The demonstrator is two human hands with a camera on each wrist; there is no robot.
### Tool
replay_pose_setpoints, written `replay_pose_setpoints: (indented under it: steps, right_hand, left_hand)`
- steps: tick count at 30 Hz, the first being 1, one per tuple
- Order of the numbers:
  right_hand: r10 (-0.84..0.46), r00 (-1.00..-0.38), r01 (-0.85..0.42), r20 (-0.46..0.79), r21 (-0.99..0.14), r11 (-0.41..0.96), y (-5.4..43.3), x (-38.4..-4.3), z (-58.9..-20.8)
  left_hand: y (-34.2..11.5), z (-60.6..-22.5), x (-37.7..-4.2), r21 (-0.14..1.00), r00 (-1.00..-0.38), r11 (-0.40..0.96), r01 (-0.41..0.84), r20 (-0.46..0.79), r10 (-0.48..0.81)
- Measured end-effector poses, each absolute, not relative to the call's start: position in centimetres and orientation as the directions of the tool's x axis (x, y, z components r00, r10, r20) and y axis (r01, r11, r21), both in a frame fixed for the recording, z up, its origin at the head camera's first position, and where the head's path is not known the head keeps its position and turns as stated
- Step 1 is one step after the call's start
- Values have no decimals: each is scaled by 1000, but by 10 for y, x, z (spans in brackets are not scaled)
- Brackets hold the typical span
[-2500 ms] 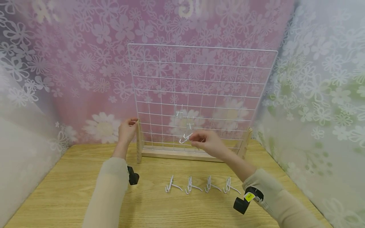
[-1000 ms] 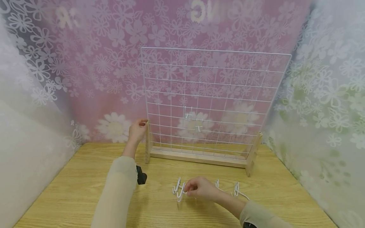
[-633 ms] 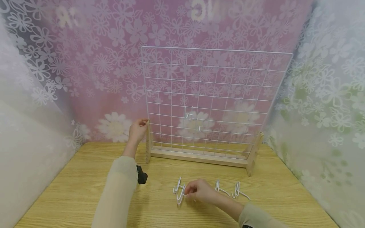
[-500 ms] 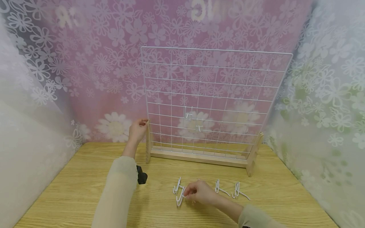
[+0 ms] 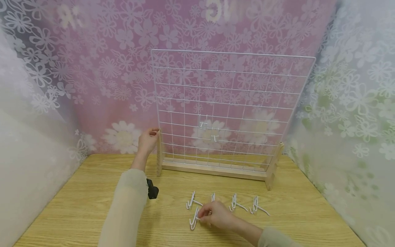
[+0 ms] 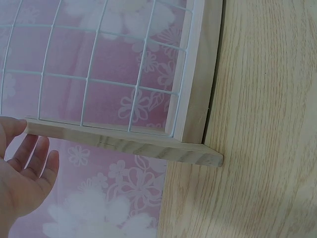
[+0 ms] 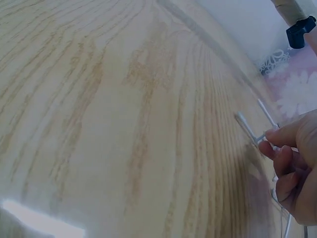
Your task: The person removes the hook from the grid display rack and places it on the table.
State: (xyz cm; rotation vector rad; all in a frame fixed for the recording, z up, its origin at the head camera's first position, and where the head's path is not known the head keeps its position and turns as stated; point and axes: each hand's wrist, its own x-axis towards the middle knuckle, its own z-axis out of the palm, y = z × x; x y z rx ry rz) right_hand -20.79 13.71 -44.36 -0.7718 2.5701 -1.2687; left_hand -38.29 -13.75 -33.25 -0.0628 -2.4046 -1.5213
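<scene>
My right hand [image 5: 219,216] pinches a white wire hook [image 5: 193,219] by its prong, low at the table just in front of a row of similar hooks [image 5: 234,202]. It partly covers one hook of that row. In the right wrist view, thumb and index finger meet on the held hook [image 7: 246,127]. My left hand [image 5: 147,140] grips the top end of the wooden stand's left upright [image 5: 159,154]; in the left wrist view its other fingers curl loosely below the wood. The stand carries a white wire grid [image 5: 234,53], on which two hooks, an upper one [image 5: 202,125] and a lower one [image 5: 214,138], hang.
The stand's base bar [image 5: 213,170] crosses the wood-grain table [image 5: 172,230] toward the back. Behind it is a pink floral backdrop [image 5: 102,85], with pale floral panels at both sides. A black wrist camera [image 5: 152,189] sits at my left sleeve.
My right hand has come down from the lower grid with a hook to the table front, then slightly nearer me. The left hand keeps its place on the stand.
</scene>
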Motion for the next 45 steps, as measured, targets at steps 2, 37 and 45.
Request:
replay_pose_setpoints:
  steps: [2, 37, 45]
  right_hand:
    - [-511, -857, -357, 63, -788, 501, 136, -207, -446]
    - [-526, -850, -337, 21, -789, 513, 140, -207, -441]
    - [-503, -864, -326, 28, -792, 516, 148, -219, -423]
  left_hand:
    - [-137, -332, -383, 881, -957, 434, 190, 265, -119]
    - [-138, -331, -384, 883, -955, 424, 200, 273, -119]
    - [-138, -332, -383, 877, -954, 435, 204, 278, -115]
